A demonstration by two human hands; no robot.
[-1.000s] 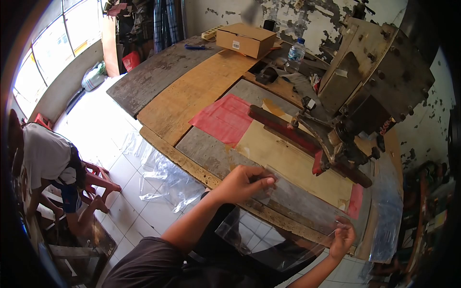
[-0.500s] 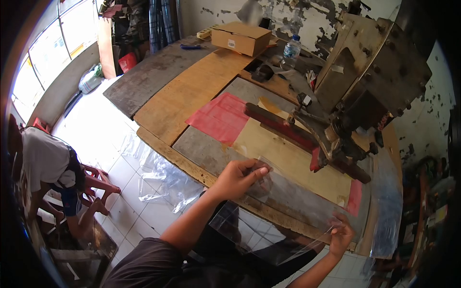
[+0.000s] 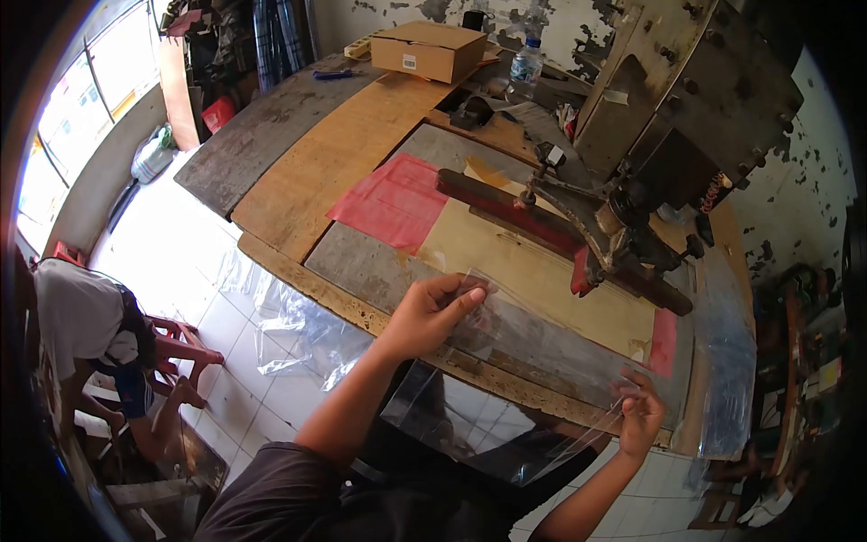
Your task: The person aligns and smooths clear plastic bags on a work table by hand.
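A clear plastic sheet (image 3: 456, 417) hangs in front of my body, over the table's front edge. My left hand (image 3: 426, 316) pinches its upper left part between thumb and fingers, above the front of the table. At the sheet's right end, my right hand (image 3: 642, 415) grips the edge with curled fingers. Just beyond both hands lies a cream sheet (image 3: 492, 248), with red sheeting (image 3: 395, 200) at its left end. A long dark red bar (image 3: 524, 228) of a press spans the cream sheet, apart from my hands.
The heavy metal press (image 3: 673, 99) rises at the back right. A cardboard box (image 3: 428, 51) and a water bottle (image 3: 525, 70) stand at the back. Clear plastic sheets lie at the right edge (image 3: 728, 397) and below the left edge (image 3: 302, 325). Another person (image 3: 86, 316) sits at left.
My view has shifted slightly, so the table and press appear further left and higher. Both hands keep their hold on the plastic sheet, which stays stretched between them.
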